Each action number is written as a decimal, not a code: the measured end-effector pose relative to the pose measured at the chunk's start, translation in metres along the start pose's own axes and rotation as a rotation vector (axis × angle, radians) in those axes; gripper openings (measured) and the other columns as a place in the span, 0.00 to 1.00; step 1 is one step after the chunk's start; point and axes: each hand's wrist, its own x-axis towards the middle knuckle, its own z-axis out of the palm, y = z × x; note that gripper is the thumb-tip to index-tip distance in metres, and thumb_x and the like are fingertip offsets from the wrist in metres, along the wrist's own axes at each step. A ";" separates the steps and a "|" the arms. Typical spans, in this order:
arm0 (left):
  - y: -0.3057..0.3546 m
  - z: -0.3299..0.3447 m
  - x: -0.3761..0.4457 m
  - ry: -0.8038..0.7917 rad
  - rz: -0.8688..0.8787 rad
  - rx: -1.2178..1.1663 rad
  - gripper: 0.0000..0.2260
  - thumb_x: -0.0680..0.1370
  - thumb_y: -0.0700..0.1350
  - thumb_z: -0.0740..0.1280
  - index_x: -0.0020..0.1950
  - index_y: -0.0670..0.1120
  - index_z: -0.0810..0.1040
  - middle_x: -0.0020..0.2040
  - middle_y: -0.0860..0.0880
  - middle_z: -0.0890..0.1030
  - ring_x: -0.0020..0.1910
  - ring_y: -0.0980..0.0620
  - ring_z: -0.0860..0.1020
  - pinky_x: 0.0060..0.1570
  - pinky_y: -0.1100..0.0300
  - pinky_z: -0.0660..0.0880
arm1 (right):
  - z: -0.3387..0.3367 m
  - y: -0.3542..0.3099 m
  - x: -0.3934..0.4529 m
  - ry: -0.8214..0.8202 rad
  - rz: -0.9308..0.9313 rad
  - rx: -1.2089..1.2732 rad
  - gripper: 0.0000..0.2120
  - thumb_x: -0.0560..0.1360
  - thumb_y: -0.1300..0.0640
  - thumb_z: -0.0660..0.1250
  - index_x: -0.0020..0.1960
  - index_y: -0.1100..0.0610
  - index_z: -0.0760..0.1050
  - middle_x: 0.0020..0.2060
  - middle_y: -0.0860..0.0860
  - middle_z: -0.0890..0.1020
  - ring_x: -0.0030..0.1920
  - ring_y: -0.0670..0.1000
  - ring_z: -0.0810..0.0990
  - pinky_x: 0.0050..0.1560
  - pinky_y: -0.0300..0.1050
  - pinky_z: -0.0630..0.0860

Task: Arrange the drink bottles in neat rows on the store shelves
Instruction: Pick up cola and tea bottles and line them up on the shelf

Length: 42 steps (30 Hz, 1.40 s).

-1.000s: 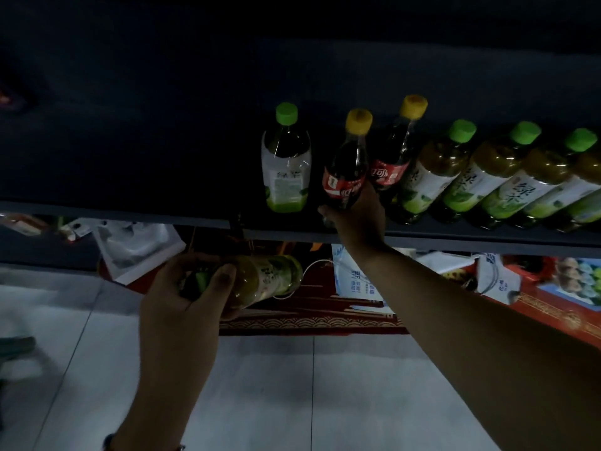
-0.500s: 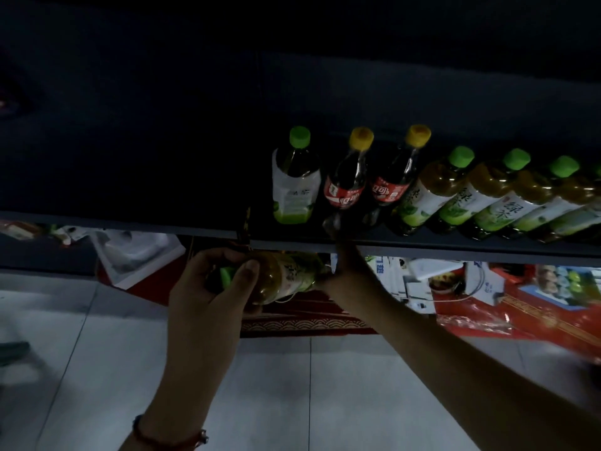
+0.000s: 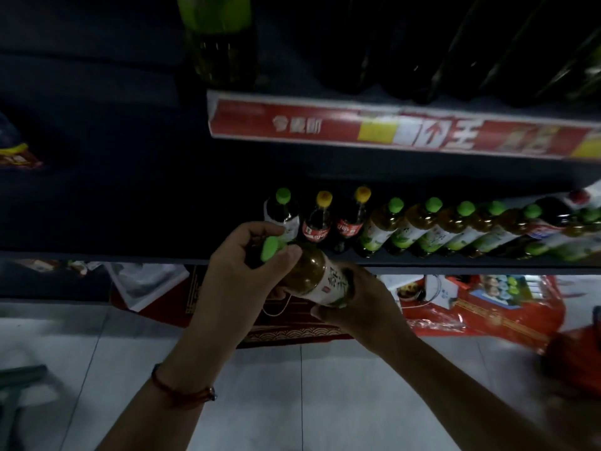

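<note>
Both hands hold one tea bottle (image 3: 317, 275) in front of the lower shelf (image 3: 422, 263). The left hand (image 3: 240, 271) has its grip curled round the neck end, thumb and fingers closed about the green cap (image 3: 271, 249). The right hand (image 3: 361, 304) has its grip wrapped under the base end, fingers curled round the white label. The bottle lies tilted, cap up and to the left, base down and to the right, just below and in front of the shelf's front edge, not resting on it. A red cord bracelet (image 3: 182, 390) circles the left wrist. Behind the hands, bottles stand in a row on the lower shelf: one green-capped bottle (image 3: 282, 211) at the left end, then two cola bottles (image 3: 335, 219) with yellow caps, then a line of green-capped tea bottles (image 3: 455, 229) running to the right. Above them, a red price strip (image 3: 390, 131) runs along the upper shelf's edge, with dark bottles (image 3: 221, 43) standing on top. Below the lower shelf lie red bags and boxes (image 3: 471, 307) on the pale tiled floor (image 3: 292, 402).
</note>
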 end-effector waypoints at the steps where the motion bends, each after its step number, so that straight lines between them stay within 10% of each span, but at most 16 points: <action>1: 0.014 0.001 -0.004 -0.018 0.044 0.038 0.11 0.73 0.49 0.72 0.54 0.57 0.77 0.48 0.52 0.83 0.42 0.54 0.83 0.37 0.62 0.81 | -0.009 -0.011 -0.010 0.010 0.029 0.029 0.29 0.62 0.49 0.81 0.56 0.41 0.68 0.47 0.38 0.76 0.48 0.39 0.76 0.45 0.34 0.77; 7: 0.099 0.006 -0.032 -0.169 0.196 0.228 0.33 0.72 0.52 0.74 0.71 0.67 0.62 0.62 0.60 0.74 0.58 0.65 0.76 0.48 0.73 0.75 | -0.058 -0.076 -0.063 0.053 0.071 0.241 0.26 0.59 0.43 0.79 0.51 0.37 0.69 0.45 0.44 0.81 0.44 0.42 0.82 0.42 0.39 0.82; 19: 0.269 0.011 -0.068 -0.186 0.441 0.306 0.35 0.74 0.46 0.75 0.73 0.67 0.61 0.61 0.66 0.72 0.58 0.70 0.75 0.52 0.73 0.74 | -0.154 -0.183 -0.114 -0.025 -0.140 0.596 0.15 0.71 0.57 0.74 0.55 0.54 0.73 0.39 0.63 0.81 0.37 0.59 0.80 0.38 0.53 0.76; 29: 0.307 0.034 -0.073 0.102 0.475 0.718 0.48 0.68 0.58 0.78 0.76 0.65 0.48 0.71 0.55 0.67 0.61 0.55 0.74 0.57 0.56 0.76 | -0.177 -0.208 -0.092 0.185 -0.254 0.500 0.20 0.64 0.51 0.79 0.50 0.44 0.73 0.43 0.45 0.83 0.41 0.43 0.82 0.36 0.40 0.79; 34: 0.307 0.046 -0.054 0.187 0.411 0.707 0.41 0.67 0.54 0.79 0.70 0.66 0.55 0.61 0.55 0.73 0.55 0.56 0.77 0.52 0.59 0.77 | -0.191 -0.192 -0.070 0.036 -0.374 0.518 0.15 0.69 0.57 0.75 0.50 0.45 0.74 0.44 0.46 0.83 0.44 0.48 0.82 0.38 0.40 0.78; 38: 0.317 0.051 -0.045 0.193 0.359 0.785 0.40 0.69 0.50 0.79 0.70 0.65 0.56 0.63 0.54 0.73 0.57 0.55 0.76 0.52 0.61 0.75 | -0.210 -0.171 -0.053 -0.348 -0.535 0.351 0.35 0.72 0.56 0.71 0.71 0.35 0.60 0.63 0.32 0.73 0.62 0.32 0.71 0.55 0.30 0.70; 42: 0.321 0.042 -0.032 0.219 0.335 0.920 0.39 0.70 0.49 0.79 0.70 0.61 0.57 0.62 0.52 0.72 0.55 0.52 0.76 0.51 0.57 0.75 | -0.210 -0.175 -0.037 -0.491 -0.471 0.357 0.44 0.73 0.52 0.72 0.79 0.41 0.47 0.71 0.34 0.58 0.70 0.38 0.57 0.63 0.39 0.64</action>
